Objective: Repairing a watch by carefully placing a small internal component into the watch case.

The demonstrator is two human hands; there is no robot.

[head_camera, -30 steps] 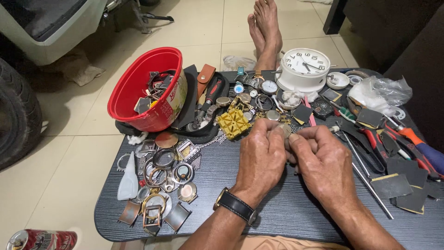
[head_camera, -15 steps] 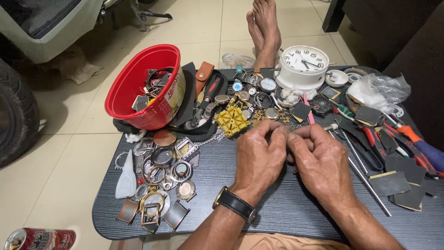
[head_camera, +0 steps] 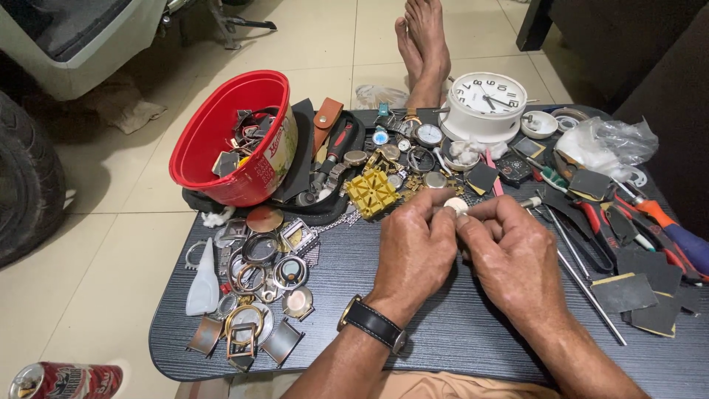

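Dark wood-grain laminate covers the low table (head_camera: pixel 443 325), and in the head view, the only one there is, both hands meet over its middle: the left hand (head_camera: pixel 413 247), a black-strapped wristwatch (head_camera: pixel 373 325) on its wrist, and the right hand (head_camera: pixel 513 255) are drawn close together, fingertips pinching a small pale round part (head_camera: pixel 456 205), apparently a watch piece, held just above the tabletop; how firm the hold is I cannot tell, since the fingers hide most of it. The likeliest mishap, as I judge it, is the little disc slipping out of that fingertip pinch: it would drop among the clutter just beyond the hands, the yellow block (head_camera: pixel 371 192), loose watch heads and small round pieces, where it could be hard to tell apart from its neighbours, or it could roll off the table edge to the tiled floor (head_camera: pixel 111 258). A second risk lies to the right: screwdrivers and pliers (head_camera: pixel 598 222) and thin metal rods (head_camera: pixel 583 277) sit near the right forearm, so a sideways move of that arm could sweep them, or the dark abrasive pads (head_camera: pixel 628 292), off the edge. To the left, the heap of empty watch cases (head_camera: pixel 258 288) lies apart from the hands, and the red bowl (head_camera: pixel 221 148), resting tilted on dark cloth, looks as if a knock could tip it.
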